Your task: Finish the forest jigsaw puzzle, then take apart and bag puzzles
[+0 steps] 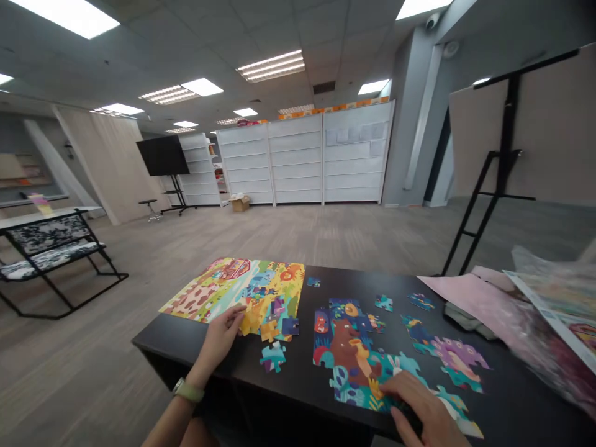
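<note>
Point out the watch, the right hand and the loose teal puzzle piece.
watch (189,391), head view, point on its strap
right hand (423,403), head view, point on the back of the hand
loose teal puzzle piece (273,357), head view, point on the middle of the piece

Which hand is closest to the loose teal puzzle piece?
Left. The left hand is just to the left of the teal puzzle piece, not touching it; the right hand is well off to its right, on the assembled bear puzzle section.
</note>
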Demonstrator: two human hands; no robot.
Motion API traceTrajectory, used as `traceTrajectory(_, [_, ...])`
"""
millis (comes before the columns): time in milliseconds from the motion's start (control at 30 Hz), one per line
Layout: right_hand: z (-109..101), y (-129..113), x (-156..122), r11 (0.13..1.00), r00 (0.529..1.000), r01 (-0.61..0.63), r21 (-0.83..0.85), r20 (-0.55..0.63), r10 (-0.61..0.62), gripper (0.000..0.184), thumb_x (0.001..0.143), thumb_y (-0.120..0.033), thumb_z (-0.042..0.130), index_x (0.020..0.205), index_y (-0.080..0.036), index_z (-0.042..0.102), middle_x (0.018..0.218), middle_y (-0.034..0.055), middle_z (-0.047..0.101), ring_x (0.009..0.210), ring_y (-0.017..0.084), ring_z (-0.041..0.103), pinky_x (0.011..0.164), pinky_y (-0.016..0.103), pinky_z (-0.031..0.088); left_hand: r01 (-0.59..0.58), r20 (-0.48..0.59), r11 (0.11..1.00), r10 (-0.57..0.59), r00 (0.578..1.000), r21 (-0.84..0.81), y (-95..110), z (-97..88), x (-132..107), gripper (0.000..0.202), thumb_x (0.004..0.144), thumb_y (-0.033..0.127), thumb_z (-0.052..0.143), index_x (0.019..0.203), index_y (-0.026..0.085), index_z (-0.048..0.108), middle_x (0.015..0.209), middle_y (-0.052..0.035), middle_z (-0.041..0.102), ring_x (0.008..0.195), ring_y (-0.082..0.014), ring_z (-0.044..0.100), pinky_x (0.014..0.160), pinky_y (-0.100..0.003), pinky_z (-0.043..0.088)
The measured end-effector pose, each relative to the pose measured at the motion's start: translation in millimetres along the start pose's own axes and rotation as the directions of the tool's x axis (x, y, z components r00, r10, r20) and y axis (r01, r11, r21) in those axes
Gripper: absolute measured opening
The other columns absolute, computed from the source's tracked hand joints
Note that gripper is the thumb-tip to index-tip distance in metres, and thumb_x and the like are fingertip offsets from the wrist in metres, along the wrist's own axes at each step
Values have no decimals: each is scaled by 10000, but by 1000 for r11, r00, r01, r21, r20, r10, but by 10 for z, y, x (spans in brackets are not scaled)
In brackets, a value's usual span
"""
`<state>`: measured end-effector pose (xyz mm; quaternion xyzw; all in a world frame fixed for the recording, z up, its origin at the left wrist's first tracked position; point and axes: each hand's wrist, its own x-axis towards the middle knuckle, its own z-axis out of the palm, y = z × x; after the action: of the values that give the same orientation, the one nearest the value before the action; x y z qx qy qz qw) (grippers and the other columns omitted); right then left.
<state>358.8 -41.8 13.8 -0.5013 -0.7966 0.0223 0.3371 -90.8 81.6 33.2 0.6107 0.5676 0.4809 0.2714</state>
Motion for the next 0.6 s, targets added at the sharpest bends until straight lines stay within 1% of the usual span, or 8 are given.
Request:
traceTrajectory(167, [-117, -205, 69, 993, 993, -56, 102, 105, 46, 214, 918, -236, 501, 1015, -216, 691, 1034, 103, 727, 1012, 271, 687, 899, 430, 573, 79, 83, 980, -64, 994, -185, 324, 199, -188, 519, 801, 566, 683, 1144, 177, 665, 829, -3, 651, 435, -92, 537, 434, -241, 450])
traceTrajectory(267, [-124, -218, 93, 990, 994, -54, 133, 101, 40, 195, 924, -205, 494, 1012, -217, 668, 995, 89, 712, 966, 253, 678, 853, 406, 573, 193, 190, 882, -121, 974, -429, 589, 385, -399, 459, 815, 480, 710, 1180, 214, 629, 882, -4, 623, 575, -96, 580, 464, -190, 449])
traceTrajectory(300, [-114, -208, 97, 990, 997, -39, 139, 77, 28, 183, 922, -199, 503, 1006, -219, 665, 983, 84, 710, 948, 250, 677, 841, 401, 571, 300, 273, 745, -163, 948, -596, 683, 458, -488, 404, 799, 398, 751, 1143, 225, 630, 868, 3, 605, 626, -93, 584, 474, -159, 429])
traceTrajectory(333, [-101, -200, 101, 990, 999, -20, 140, 33, 16, 172, 920, -192, 513, 1000, -222, 662, 971, 79, 710, 932, 248, 676, 835, 399, 568, 418, 378, 545, -190, 906, -727, 775, 535, -583, 348, 782, 309, 779, 1088, 227, 633, 854, 10, 587, 634, -75, 567, 471, -127, 398])
traceTrajectory(400, [-76, -216, 112, 991, 994, 17, 135, -114, -1, 162, 918, -174, 529, 997, -228, 660, 960, 73, 711, 910, 244, 673, 831, 395, 558, 569, 547, 129, -168, 820, -812, 943, 693, -774, 283, 754, 196, 798, 988, 202, 639, 841, 11, 564, 588, -25, 513, 460, -82, 347])
traceTrajectory(433, [-70, -253, 119, 990, 981, 30, 137, -196, -3, 165, 919, -163, 532, 1002, -232, 658, 959, 70, 713, 904, 240, 671, 831, 388, 552, 609, 606, -27, -139, 783, -793, 1016, 770, -865, 268, 754, 157, 787, 975, 192, 640, 855, 6, 564, 564, -6, 490, 453, -66, 334])
traceTrajectory(500, [-80, -405, 141, 984, 954, 49, 173, -299, 5, 190, 928, -141, 524, 1023, -244, 652, 963, 58, 715, 906, 224, 670, 828, 360, 544, 656, 692, -245, -101, 715, -714, 1140, 908, -1022, 236, 791, 102, 725, 997, 177, 639, 903, -16, 574, 533, 15, 465, 440, -49, 329])
traceTrajectory(600, [-129, -776, 219, 954, 963, 60, 295, -268, 22, 235, 940, -134, 517, 1088, -262, 647, 998, 41, 721, 951, 200, 671, 895, 338, 529, 689, 786, -422, -98, 611, -589, 1283, 1066, -1175, 231, 888, 54, 565, 1087, 156, 621, 984, -67, 598, 510, 21, 463, 432, -47, 347])
